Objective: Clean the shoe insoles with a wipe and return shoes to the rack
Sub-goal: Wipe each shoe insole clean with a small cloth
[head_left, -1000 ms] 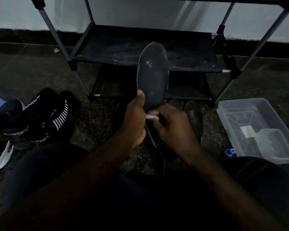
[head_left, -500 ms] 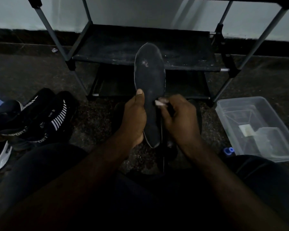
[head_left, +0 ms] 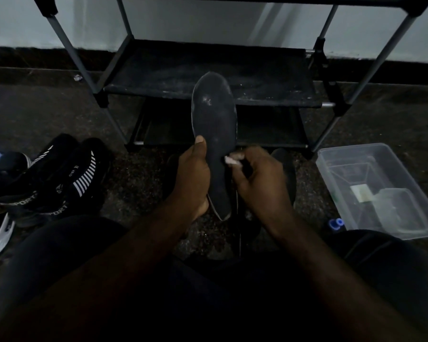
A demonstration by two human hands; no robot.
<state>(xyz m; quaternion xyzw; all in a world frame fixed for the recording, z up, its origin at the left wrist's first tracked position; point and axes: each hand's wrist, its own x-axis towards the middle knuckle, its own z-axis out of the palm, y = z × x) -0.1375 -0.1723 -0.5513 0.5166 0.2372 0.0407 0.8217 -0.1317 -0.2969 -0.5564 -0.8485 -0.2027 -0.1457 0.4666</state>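
Insole (head_left: 214, 134), dark, thin and flat, stands upright before the black metal shoe rack (head_left: 158, 77). My left hand (head_left: 193, 178) curls round its left edge; my right hand (head_left: 260, 180) pinches a small white wipe (head_left: 230, 162) against its right edge. Judged light, bendy: hold mid-length.

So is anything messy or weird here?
Yes. The insole has pale smudges near its toe end. The rack shelf behind is speckled with whitish dust, and the black shoes sit on the floor at left, off the rack.
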